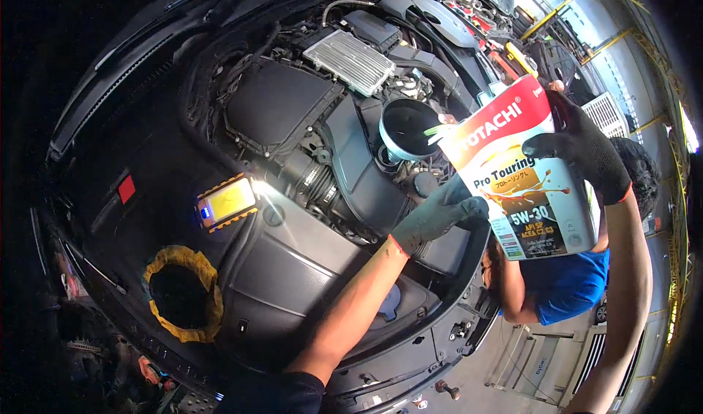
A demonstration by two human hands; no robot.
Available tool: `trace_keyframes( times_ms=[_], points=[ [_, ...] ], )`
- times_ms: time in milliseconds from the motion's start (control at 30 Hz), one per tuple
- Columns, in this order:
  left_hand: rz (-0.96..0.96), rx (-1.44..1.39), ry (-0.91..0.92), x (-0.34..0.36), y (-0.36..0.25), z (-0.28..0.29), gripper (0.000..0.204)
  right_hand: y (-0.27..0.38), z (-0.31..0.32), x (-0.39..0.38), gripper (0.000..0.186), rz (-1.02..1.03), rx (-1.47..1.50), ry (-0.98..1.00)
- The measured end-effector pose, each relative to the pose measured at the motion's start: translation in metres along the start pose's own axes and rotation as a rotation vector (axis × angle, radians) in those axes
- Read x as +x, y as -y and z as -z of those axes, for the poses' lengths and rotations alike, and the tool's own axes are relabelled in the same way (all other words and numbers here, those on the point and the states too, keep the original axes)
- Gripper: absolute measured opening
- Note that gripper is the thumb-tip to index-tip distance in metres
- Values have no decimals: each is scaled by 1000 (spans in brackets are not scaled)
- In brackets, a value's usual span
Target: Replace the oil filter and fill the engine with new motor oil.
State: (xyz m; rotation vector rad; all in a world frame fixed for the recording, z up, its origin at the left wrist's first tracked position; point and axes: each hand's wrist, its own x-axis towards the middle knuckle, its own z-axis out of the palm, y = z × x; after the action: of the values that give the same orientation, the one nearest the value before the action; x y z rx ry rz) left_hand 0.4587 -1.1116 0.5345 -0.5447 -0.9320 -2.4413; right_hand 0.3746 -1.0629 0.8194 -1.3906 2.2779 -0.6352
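Observation:
A metal oil can (pixel 523 187), white with red at the top and an orange splash, is tilted over the engine bay. Its spout end points left toward a wide funnel (pixel 398 153) that stands in the engine, dark inside. My right hand (pixel 586 147), in a dark glove, grips the can at its upper right. At the can's lower left edge is my gloved left hand (pixel 443 213), thumb toward me; the can partly hides its fingers. Whether oil is flowing I cannot make out.
Around the funnel lie a black engine cover (pixel 274 110) and a finned metal box (pixel 350 61). A lit work lamp (pixel 228 202) and a yellow ring-shaped thing (pixel 214 319) rest to the left. Behind the can is another person in a blue shirt (pixel 575 286).

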Motion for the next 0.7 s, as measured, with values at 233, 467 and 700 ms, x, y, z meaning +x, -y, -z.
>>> trace_keyframes(
  times_ms=[233, 467, 700],
  points=[
    [152, 113, -35, -3, -15, 0, 48, -13, 9, 1, 65, 17, -106, -30],
    [478, 676, -91, -12, -13, 35, 45, -12, 9, 10, 71, 44, -173, -10],
    [246, 576, -294, -17, -9, 38, 32, -3, 8, 11, 74, 70, -307, 5]
  ],
)
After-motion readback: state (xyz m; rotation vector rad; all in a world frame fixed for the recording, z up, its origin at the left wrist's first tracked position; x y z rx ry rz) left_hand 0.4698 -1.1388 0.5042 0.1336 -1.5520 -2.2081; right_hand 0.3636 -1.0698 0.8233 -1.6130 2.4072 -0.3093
